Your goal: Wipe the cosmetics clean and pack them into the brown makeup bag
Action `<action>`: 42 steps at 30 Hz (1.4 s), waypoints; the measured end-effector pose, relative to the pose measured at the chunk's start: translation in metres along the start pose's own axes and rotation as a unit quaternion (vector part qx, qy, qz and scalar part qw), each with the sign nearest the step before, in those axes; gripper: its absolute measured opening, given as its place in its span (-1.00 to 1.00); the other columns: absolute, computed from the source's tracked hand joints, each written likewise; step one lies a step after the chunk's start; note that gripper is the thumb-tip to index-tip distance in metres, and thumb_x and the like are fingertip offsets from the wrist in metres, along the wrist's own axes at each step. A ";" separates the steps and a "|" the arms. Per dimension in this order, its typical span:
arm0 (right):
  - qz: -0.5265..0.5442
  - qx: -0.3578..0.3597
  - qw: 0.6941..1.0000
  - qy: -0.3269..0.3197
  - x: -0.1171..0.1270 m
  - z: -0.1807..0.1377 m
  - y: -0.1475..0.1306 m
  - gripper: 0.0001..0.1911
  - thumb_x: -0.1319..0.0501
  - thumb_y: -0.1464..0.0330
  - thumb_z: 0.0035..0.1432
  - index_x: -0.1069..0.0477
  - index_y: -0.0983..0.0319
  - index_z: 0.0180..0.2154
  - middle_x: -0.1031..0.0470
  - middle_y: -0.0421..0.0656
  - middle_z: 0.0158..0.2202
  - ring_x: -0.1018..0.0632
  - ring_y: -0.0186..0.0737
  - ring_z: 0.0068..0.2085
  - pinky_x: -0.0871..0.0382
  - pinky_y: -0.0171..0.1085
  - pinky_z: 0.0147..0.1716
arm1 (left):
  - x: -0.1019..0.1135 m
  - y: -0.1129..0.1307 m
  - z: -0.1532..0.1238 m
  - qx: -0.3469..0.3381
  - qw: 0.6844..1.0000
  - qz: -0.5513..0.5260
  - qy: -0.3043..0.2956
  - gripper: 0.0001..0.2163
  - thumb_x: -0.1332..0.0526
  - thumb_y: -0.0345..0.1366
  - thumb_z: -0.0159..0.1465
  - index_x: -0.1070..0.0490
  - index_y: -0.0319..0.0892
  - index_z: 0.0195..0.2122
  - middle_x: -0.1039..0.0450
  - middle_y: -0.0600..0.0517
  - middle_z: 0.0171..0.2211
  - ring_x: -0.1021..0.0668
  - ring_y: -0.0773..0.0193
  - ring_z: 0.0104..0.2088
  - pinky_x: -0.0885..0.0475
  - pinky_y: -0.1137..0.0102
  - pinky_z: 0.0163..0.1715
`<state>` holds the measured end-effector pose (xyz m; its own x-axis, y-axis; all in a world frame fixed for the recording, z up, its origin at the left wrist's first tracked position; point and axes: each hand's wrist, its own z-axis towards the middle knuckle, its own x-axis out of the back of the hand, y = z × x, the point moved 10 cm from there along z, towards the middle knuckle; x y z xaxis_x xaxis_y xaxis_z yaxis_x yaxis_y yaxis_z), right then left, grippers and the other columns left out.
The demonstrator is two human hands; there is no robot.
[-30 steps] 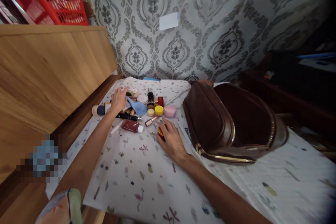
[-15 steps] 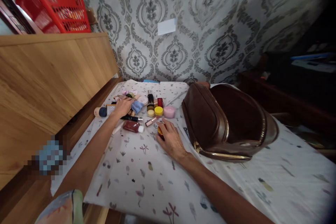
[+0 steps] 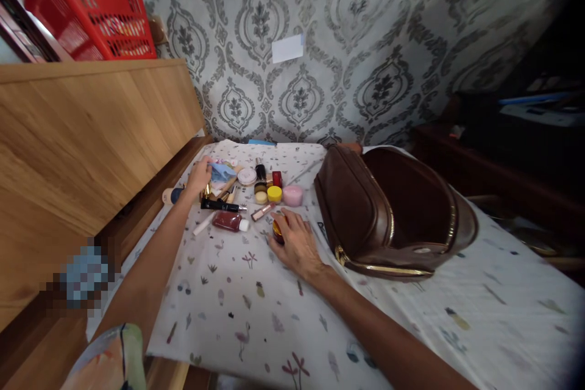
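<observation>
Crumpled blue cloth, half-hidden amber container

blue cloth, brown bag, damask-patterned wallpaper

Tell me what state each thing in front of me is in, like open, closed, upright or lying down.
Brown bag: unzipped, mouth open
Red bottle: lying down, white cap on
Black tube: lying flat
Blue cloth: crumpled, at left hand
Yellow-topped jar: upright, closed
Amber jar: under right hand; open or closed, unclear
Red basket: things inside
</observation>
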<state>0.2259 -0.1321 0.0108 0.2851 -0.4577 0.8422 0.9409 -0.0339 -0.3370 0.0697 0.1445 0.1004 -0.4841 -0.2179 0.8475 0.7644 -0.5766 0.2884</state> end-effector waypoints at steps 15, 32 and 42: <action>0.099 -0.029 0.995 0.002 0.003 0.019 0.018 -0.45 -0.25 0.37 0.20 -0.32 0.22 0.22 -0.48 0.03 0.06 -0.49 0.03 0.08 -0.43 -0.05 0.07 | -0.020 0.078 -0.160 -0.235 0.933 0.079 -0.260 -0.47 -0.31 -0.17 0.25 -0.32 0.10 0.27 -0.51 -0.02 0.01 -0.58 0.03 -0.01 -0.50 0.30 -0.09; 0.166 -0.069 0.983 0.027 -0.007 0.001 0.049 -0.27 -0.25 0.36 0.14 -0.13 0.23 0.32 -0.35 0.07 0.17 -0.39 0.08 0.21 -0.32 0.04 0.22 | 0.014 0.125 -0.129 -0.158 0.974 -0.159 0.007 -0.68 0.01 -0.46 0.33 -0.45 -0.16 0.00 -0.49 -0.08 -0.08 -0.53 0.13 -0.01 -0.45 0.24 0.07; 0.156 -0.048 0.986 0.041 -0.016 0.003 0.050 -0.47 -0.24 0.40 0.09 -0.40 0.28 0.14 -0.41 0.08 0.11 -0.44 0.10 0.14 -0.34 0.07 0.21 | -0.043 0.189 -0.164 -0.259 0.952 -0.155 -0.043 -0.64 -0.02 -0.36 0.43 -0.28 -0.19 0.24 -0.39 -0.18 0.17 -0.43 0.06 0.20 -0.36 0.12 0.24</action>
<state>0.2692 -0.1234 -0.0185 0.5386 -0.5295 0.6554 0.7868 0.0376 -0.6161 0.1653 -0.0842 0.0450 -0.5987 0.0775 0.7972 0.2670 -0.9191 0.2898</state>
